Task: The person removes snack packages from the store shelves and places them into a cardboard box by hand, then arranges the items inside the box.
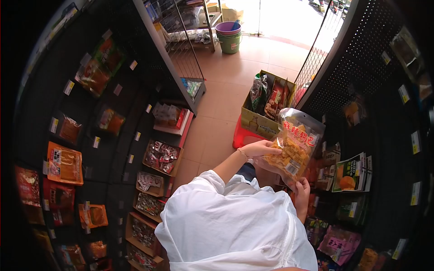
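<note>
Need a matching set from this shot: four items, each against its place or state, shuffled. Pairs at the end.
Items
1. Snack bag
2. Green bucket
3. Divided box
4. Dried mango packs

Place or state
A. On the floor, purple container in its top
B. On the black shelving to the right
C. Held with left hand and right hand
D. Packets standing inside

Pairs: 1-C, 2-A, 3-D, 4-B
</note>
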Action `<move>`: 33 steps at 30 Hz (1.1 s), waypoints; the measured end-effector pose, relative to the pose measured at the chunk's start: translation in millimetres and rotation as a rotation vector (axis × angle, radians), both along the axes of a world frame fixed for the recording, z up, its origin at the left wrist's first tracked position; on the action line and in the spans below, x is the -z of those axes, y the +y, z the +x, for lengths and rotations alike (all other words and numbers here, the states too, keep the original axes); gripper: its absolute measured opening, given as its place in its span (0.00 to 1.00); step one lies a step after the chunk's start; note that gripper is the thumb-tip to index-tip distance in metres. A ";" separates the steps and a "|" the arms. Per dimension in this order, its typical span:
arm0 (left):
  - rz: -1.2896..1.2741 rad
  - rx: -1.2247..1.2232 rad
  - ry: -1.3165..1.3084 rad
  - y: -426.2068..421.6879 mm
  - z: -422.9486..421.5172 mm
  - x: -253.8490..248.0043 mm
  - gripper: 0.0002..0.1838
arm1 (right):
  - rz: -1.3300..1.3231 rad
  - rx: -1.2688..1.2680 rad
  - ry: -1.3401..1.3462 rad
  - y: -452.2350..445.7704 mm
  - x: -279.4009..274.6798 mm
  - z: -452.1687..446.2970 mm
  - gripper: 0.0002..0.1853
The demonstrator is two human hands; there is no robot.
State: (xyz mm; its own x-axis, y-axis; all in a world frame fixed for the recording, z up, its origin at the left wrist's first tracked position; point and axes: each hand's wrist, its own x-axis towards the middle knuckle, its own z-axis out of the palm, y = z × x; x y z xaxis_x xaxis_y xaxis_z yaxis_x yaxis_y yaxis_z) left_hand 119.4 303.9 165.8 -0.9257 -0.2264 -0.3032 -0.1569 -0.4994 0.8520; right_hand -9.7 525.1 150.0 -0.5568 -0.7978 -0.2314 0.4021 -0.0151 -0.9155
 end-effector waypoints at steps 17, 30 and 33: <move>-0.048 0.087 0.042 12.8 -13.9 -7.2 0.22 | -0.043 0.168 -0.047 10.7 -1.8 3.1 0.03; -0.079 0.161 0.015 16.5 -29.7 -2.5 0.22 | -0.028 0.194 -0.033 24.6 5.9 1.4 0.03; -0.078 0.171 0.015 16.8 -31.0 -0.3 0.23 | -0.008 0.206 -0.072 25.8 3.1 2.0 0.03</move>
State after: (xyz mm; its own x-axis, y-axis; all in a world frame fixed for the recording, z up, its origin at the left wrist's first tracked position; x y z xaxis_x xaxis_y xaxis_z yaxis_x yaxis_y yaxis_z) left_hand 88.4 320.8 166.1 -0.9570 -0.0875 -0.2764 -0.2206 -0.3988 0.8901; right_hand -7.7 550.8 146.9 -0.6905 -0.6709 -0.2703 0.4540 -0.1111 -0.8841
